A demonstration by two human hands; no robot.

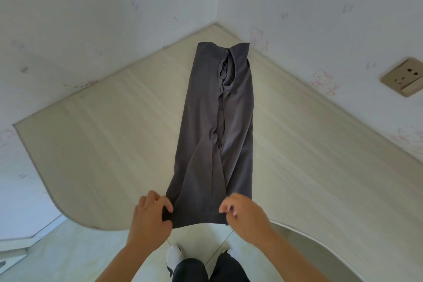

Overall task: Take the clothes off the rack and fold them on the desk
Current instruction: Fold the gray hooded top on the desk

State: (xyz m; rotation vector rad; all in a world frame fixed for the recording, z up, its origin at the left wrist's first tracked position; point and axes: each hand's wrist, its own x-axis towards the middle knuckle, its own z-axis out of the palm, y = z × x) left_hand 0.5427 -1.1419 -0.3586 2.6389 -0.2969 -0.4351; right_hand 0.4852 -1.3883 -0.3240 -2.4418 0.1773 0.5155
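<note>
Desk [114,133] beyond the hands, broad enough for a full lay-out. Dark grey garment [206,133] stretched flat away from both hands, sides already folded inward (hence the long narrow strip). Left hand [152,215] pinching the near corner, right hand [242,215] pinching the other, likely to lift the hem forward.

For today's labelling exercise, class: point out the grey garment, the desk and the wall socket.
grey garment [196,126], head view, left half of the folded cloth.
desk [114,133], head view, bare top left of the garment.
wall socket [404,76], head view, centre of its faceplate.
</note>
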